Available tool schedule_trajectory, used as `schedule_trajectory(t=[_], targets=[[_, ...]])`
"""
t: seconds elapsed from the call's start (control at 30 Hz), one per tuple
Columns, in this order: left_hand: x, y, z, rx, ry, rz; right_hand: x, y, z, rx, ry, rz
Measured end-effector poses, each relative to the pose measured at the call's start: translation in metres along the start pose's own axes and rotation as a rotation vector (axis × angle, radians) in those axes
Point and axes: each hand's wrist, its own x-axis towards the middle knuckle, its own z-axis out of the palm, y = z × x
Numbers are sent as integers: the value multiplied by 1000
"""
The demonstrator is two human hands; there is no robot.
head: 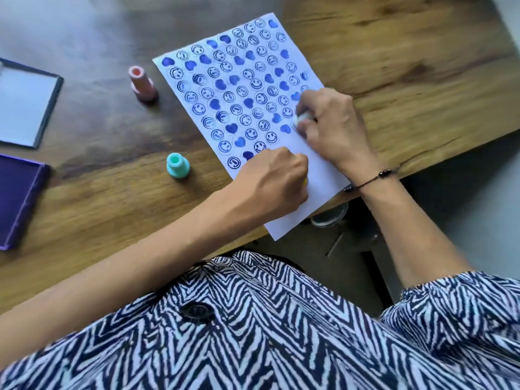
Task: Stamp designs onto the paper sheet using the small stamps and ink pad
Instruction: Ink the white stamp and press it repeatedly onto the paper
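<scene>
A white paper sheet point(323, 175) lies slanted on the wooden table, covered with several blue smiley and heart prints. My right hand point(334, 128) grips a small white stamp point(302, 118) and holds it against the sheet's right side. My left hand point(274, 184) is closed around a yellow stamp point(305, 181), mostly hidden, pressing on the lower part of the sheet. A pink stamp point(142, 83) and a teal stamp point(177, 165) stand on the table left of the sheet. The purple ink pad point(17, 198) lies open at the far left, its lid point(25, 102) above it.
The wooden table point(408, 66) ends close to my body, and the sheet's lower corner hangs over that edge. A round glass object point(330, 216) shows below the edge. My striped shirt fills the bottom of the view.
</scene>
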Motion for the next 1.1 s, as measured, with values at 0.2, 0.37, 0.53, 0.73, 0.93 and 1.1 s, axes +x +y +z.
schedule_trajectory(t=[0.2,0.37,0.53,0.73,0.93,1.1], targets=[[-4,-4,0,-83,65,3,-24,13,-31,730,228,387],[-14,-13,-11,-669,157,-177,-51,-9,-33,954,159,404],[-26,-18,-22,-1229,222,-284,-64,-38,-31,1062,109,294],[-36,-21,-33,-1234,332,-288,-57,-58,-33,1042,84,178],[-51,-32,-49,-1184,487,-281,-48,-85,-27,1086,109,91],[-63,-62,-68,-939,466,-436,-16,-109,-6,960,32,2]])
